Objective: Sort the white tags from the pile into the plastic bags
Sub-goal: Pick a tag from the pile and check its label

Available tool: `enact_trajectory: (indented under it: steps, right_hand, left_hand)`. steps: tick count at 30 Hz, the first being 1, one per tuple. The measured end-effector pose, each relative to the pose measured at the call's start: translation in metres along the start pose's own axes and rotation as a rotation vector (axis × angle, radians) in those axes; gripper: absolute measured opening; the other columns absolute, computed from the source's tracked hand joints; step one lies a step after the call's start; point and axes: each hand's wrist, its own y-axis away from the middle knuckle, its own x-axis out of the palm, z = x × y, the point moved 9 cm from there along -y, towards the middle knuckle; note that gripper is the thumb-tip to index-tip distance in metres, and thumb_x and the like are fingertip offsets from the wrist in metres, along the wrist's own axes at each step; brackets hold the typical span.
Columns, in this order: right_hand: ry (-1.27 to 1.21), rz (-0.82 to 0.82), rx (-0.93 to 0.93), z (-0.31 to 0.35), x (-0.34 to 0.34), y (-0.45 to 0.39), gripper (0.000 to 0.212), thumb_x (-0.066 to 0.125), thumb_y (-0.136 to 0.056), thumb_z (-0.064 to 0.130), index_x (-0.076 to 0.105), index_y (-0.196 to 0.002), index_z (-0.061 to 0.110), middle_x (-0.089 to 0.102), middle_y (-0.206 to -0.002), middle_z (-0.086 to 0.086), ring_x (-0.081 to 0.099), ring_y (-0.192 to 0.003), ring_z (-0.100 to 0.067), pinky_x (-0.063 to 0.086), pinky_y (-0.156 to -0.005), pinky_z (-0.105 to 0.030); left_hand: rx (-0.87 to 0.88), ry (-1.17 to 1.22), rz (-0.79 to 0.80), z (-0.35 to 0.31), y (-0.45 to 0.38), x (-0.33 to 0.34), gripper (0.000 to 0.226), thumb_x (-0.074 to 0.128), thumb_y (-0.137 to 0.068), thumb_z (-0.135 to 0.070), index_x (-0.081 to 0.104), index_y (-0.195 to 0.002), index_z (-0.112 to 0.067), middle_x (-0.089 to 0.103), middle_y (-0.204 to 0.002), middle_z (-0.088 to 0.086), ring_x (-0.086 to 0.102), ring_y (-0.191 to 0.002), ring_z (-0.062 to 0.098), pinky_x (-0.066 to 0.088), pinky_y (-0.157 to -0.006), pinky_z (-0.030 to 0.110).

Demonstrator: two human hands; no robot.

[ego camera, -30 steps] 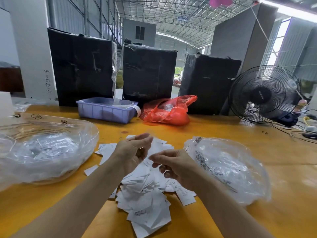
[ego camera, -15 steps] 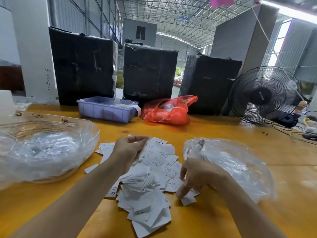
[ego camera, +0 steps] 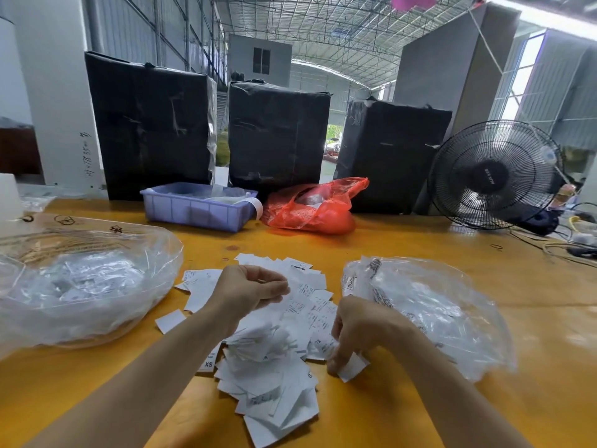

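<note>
A pile of white tags [ego camera: 274, 360] lies on the yellow table [ego camera: 403, 250] between two clear plastic bags. Both the left bag [ego camera: 90, 286] and the right bag [ego camera: 436, 312] hold tags. My left hand [ego camera: 252, 289] hovers over the far side of the pile with fingers curled; a sliver of white tag shows between them. At the pile's right edge, my right hand [ego camera: 358, 331] reaches down and its fingertips pinch a single white tag [ego camera: 353, 368] that lies close to the right bag.
At the back of the table stand a blue plastic bin [ego camera: 200, 205], a red plastic bag [ego camera: 310, 208] and three black-wrapped boxes [ego camera: 277, 134]. A black fan [ego camera: 494, 176] and loose cables [ego camera: 568, 247] occupy the far right.
My right hand dropped from beside the left hand to the pile's right edge and took hold of a tag there. The left hand stayed almost in place.
</note>
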Motion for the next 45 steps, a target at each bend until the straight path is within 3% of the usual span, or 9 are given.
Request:
enact_trajectory:
  steps: [3, 8, 12, 16, 20, 24, 33, 38, 45]
  right_hand:
    - [-0.056, -0.036, -0.035, 0.002, -0.007, 0.001, 0.034, 0.085, -0.067, 0.025, 0.053, -0.065, 0.013, 0.050, -0.064, 0.000, 0.042, -0.054, -0.011, 0.028, -0.043, -0.021]
    - [-0.526, -0.292, -0.246, 0.016, -0.036, 0.009, 0.014, 0.078, -0.073, 0.009, 0.065, -0.073, 0.008, 0.067, -0.072, -0.006, 0.065, -0.056, -0.010, 0.053, -0.057, -0.021]
    - [-0.663, -0.575, -0.450, 0.030, -0.059, 0.023, 0.009, 0.071, -0.082, 0.013, 0.066, -0.078, 0.007, 0.065, -0.070, -0.007, 0.054, -0.052, -0.012, 0.046, -0.049, -0.019]
    - [-0.649, -0.675, -0.512, 0.036, -0.064, 0.029, 0.015, 0.071, -0.083, 0.016, 0.066, -0.073, 0.006, 0.065, -0.066, -0.017, 0.051, -0.051, -0.015, 0.042, -0.048, -0.028]
    - [-0.543, -0.681, -0.488, 0.037, -0.060, 0.028, 0.012, 0.071, -0.083, 0.016, 0.066, -0.074, 0.009, 0.062, -0.063, -0.003, 0.051, -0.050, -0.012, 0.045, -0.050, -0.032]
    - [-0.506, -0.677, -0.455, 0.035, -0.060, 0.027, 0.015, 0.071, -0.083, 0.015, 0.068, -0.079, 0.001, 0.066, -0.070, -0.011, 0.054, -0.055, -0.016, 0.049, -0.054, -0.037]
    - [-0.596, -0.517, -0.424, 0.033, -0.050, 0.016, 0.019, 0.072, -0.083, 0.014, 0.069, -0.086, -0.004, 0.066, -0.072, -0.011, 0.052, -0.047, -0.009, 0.043, -0.045, -0.018]
    - [-0.667, -0.375, -0.378, 0.029, -0.040, 0.010, 0.019, 0.073, -0.081, 0.016, 0.069, -0.086, -0.002, 0.063, -0.063, -0.002, 0.052, -0.045, -0.005, 0.040, -0.048, -0.019]
    - [-0.750, -0.254, -0.391, 0.031, -0.033, 0.011, 0.013, 0.077, -0.076, 0.013, 0.069, -0.081, 0.004, 0.067, -0.066, -0.005, 0.058, -0.051, -0.012, 0.043, -0.051, -0.018]
  left_hand:
    - [0.006, -0.015, -0.012, 0.000, 0.000, -0.001, 0.014, 0.077, -0.068, 0.004, 0.070, -0.077, -0.004, 0.073, -0.070, 0.010, 0.067, -0.068, 0.020, 0.055, -0.075, 0.028]
    - [-0.010, -0.054, -0.003, 0.000, 0.000, -0.002, 0.021, 0.080, -0.063, 0.004, 0.069, -0.079, -0.006, 0.073, -0.067, 0.006, 0.069, -0.064, 0.015, 0.052, -0.070, 0.025]
    - [0.001, -0.115, 0.009, 0.000, 0.001, 0.001, 0.022, 0.081, -0.065, 0.002, 0.068, -0.079, -0.009, 0.072, -0.064, 0.002, 0.066, -0.056, 0.008, 0.047, -0.053, 0.015]
    - [0.008, -0.146, 0.009, -0.002, 0.002, 0.003, 0.020, 0.081, -0.066, 0.001, 0.068, -0.077, -0.010, 0.072, -0.071, 0.007, 0.065, -0.055, 0.008, 0.044, -0.047, 0.013]
    - [0.002, -0.166, 0.030, -0.003, 0.004, 0.005, 0.022, 0.082, -0.066, -0.001, 0.068, -0.081, -0.010, 0.073, -0.072, 0.006, 0.065, -0.057, 0.008, 0.044, -0.053, 0.015]
    - [0.005, -0.165, 0.047, -0.005, 0.005, 0.008, 0.022, 0.082, -0.066, -0.003, 0.069, -0.082, -0.012, 0.073, -0.070, 0.002, 0.065, -0.058, 0.007, 0.045, -0.057, 0.016]
    - [0.007, -0.162, 0.059, -0.007, 0.006, 0.007, 0.021, 0.077, -0.070, 0.005, 0.069, -0.081, -0.011, 0.074, -0.069, 0.000, 0.064, -0.054, 0.003, 0.044, -0.048, 0.010]
    - [-0.002, -0.171, 0.072, -0.008, 0.007, 0.009, 0.017, 0.078, -0.071, -0.001, 0.069, -0.082, -0.011, 0.072, -0.065, 0.001, 0.064, -0.053, 0.006, 0.042, -0.055, 0.018]
    - [-0.011, -0.136, 0.090, -0.008, 0.008, 0.011, 0.004, 0.075, -0.076, -0.014, 0.072, -0.079, -0.014, 0.073, -0.068, 0.001, 0.069, -0.060, 0.006, 0.043, -0.059, 0.021]
